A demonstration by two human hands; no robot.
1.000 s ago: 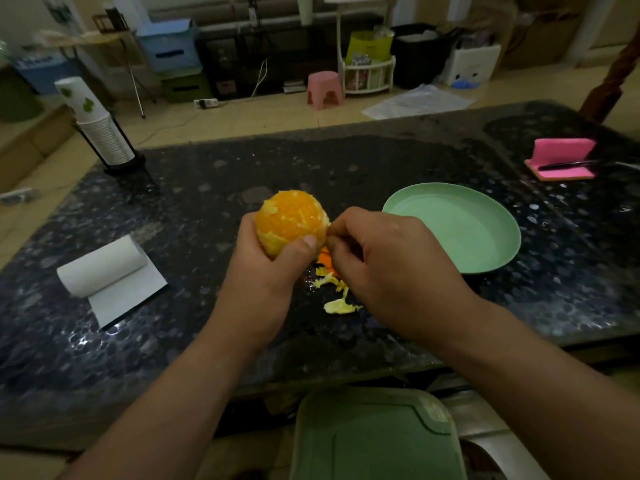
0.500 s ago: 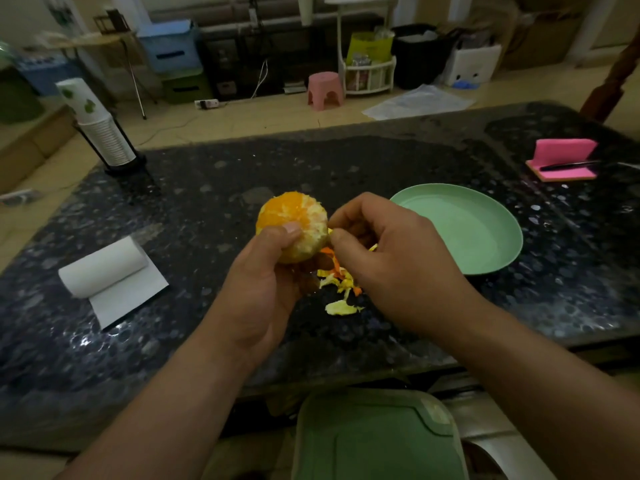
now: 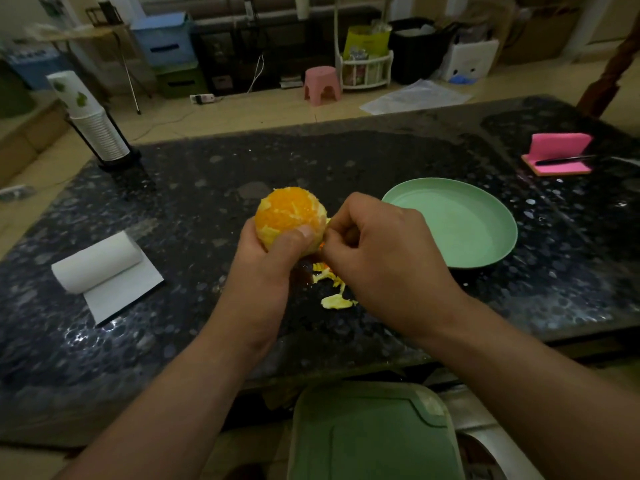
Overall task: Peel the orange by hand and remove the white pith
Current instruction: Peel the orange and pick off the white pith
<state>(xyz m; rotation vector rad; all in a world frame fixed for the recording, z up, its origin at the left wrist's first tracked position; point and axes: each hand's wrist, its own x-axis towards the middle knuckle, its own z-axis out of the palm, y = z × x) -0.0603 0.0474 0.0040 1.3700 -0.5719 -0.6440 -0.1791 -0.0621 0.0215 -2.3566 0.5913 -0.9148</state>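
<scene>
Above a dark speckled stone surface [image 3: 381, 157], the left hand [image 3: 266, 261] is gripping the mostly peeled orange [image 3: 289, 211] from below, fingers curling round it and thumb pressing its near side, while the right hand [image 3: 384, 258] is curling its fingers tight and pinching at the orange's right edge. Pale peel scraps [image 3: 334, 299] are lying just beneath. A green plate [image 3: 450, 220] is sitting to the right, a paper towel roll [image 3: 98, 263] to the left, stacked cups [image 3: 91, 123] at the far-left corner. Beyond, a pink stool [image 3: 321, 84] is standing on the tan floor among boxes.
</scene>
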